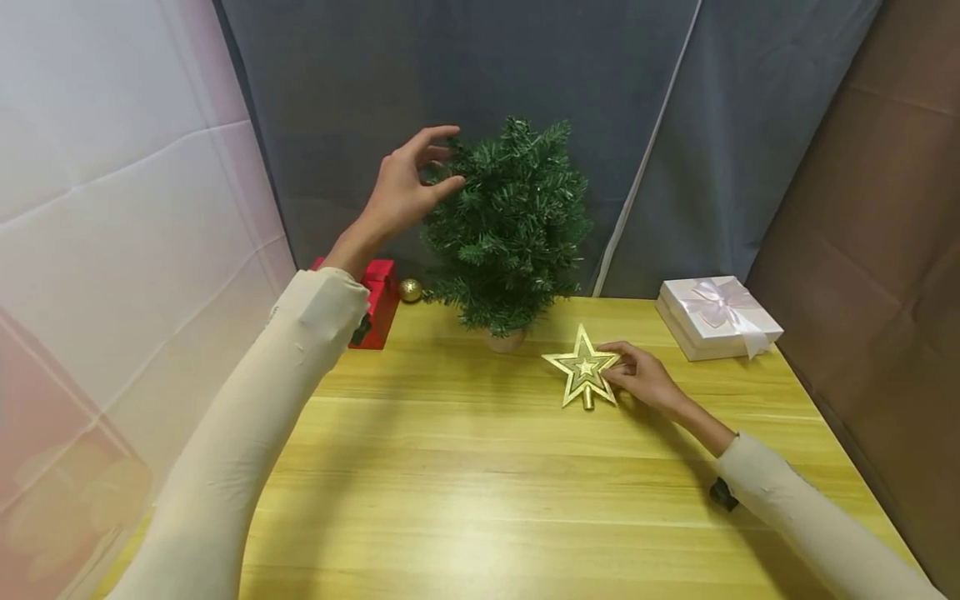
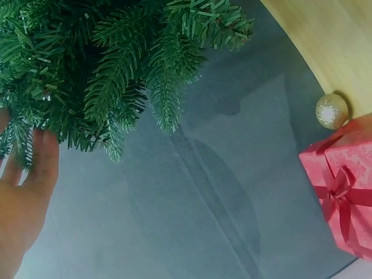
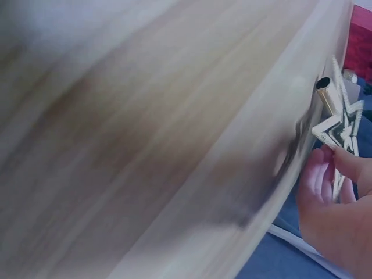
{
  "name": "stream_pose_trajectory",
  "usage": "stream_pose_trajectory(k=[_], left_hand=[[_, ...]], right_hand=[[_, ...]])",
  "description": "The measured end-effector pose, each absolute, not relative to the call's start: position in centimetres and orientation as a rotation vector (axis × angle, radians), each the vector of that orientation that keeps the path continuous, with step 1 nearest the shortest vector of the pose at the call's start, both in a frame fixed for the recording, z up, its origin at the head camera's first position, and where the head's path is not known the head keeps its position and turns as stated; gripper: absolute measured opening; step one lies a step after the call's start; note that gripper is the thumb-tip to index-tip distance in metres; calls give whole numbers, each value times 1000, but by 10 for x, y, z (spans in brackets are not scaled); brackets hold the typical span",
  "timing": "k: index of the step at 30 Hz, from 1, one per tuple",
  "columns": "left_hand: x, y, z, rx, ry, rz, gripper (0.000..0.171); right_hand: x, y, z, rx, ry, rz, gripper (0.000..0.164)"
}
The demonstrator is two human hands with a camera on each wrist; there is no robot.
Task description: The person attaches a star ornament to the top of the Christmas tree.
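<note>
A small green artificial Christmas tree (image 1: pixel 513 225) stands at the back of the table on a pale base. My left hand (image 1: pixel 408 179) is at its upper left side, thumb and fingers spread apart around the outer branches. In the left wrist view the fingers (image 2: pixel 43 163) lie behind a branch tip; whether they touch it I cannot tell. A gold star tree topper (image 1: pixel 584 367) is held upright by my right hand (image 1: pixel 643 379), which pinches its right point between thumb and fingers. Its hollow socket (image 3: pixel 326 96) shows in the right wrist view.
Left of the tree are a red gift box (image 1: pixel 381 304) with a ribbon and a gold ball ornament (image 1: pixel 410 290). A white gift box (image 1: pixel 716 312) with a pale bow stands at the right rear. Grey curtain (image 1: pixel 337 125) hangs behind the wooden table (image 1: pixel 420 475).
</note>
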State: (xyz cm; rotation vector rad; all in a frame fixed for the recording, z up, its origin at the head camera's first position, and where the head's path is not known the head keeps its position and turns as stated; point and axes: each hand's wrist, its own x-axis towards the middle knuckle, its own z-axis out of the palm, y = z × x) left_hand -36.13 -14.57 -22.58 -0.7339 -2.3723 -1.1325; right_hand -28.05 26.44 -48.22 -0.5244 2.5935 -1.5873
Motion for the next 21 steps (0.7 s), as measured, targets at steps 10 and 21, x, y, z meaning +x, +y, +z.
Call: stream_pose_trajectory(k=[10,21], left_hand=[[-363,-147,-230,-731,-2368,-1169,62],[-362,-150,-232,-694,-2346,-1192,62]], right_hand=[[-282,267,-473,-383,2452,-1737,44],[-288,281,-448,-391,2481,-1735,41]])
